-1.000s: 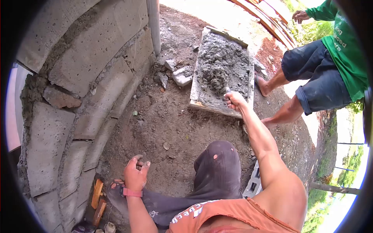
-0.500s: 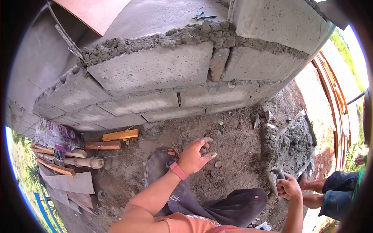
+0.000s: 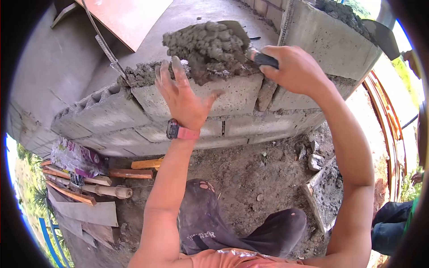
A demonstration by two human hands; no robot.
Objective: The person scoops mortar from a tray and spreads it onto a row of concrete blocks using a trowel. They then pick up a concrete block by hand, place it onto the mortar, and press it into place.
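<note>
A heap of wet mortar [image 3: 208, 47] is carried on a trowel [image 3: 237, 27], held just above the top course of the block wall [image 3: 116, 111]. The trowel's handle is gripped by the right hand [image 3: 292, 69], whose fingers are wrapped tight around it. The left hand [image 3: 183, 100] is raised against the wall's face just below the heap, with its fingers [image 3: 176, 67] spread wide and the palm turned to the blocks; whether the fingertips touch the mortar cannot be told. A pink-strapped watch [image 3: 181, 131] is worn on that wrist. A rough mortar bed [image 3: 138, 73] has already been laid along the wall's top, left of the heap.

The heap is piled high and overhangs the blade, so a tilt or jolt of the trowel could send lumps down the wall's face or onto the spread hand. Mortar dropped off-centre would leave the bed uneven and the joint thin on one side.

At the foot of the wall, to the right, a wooden mortar board [image 3: 310, 196] is seen, with grey mortar lying in it. Offcuts of wood [image 3: 129, 173] and a printed bag [image 3: 76, 156] lie at the wall's foot to the left. Another person's blue shorts [image 3: 386, 223] are seen beyond the board.
</note>
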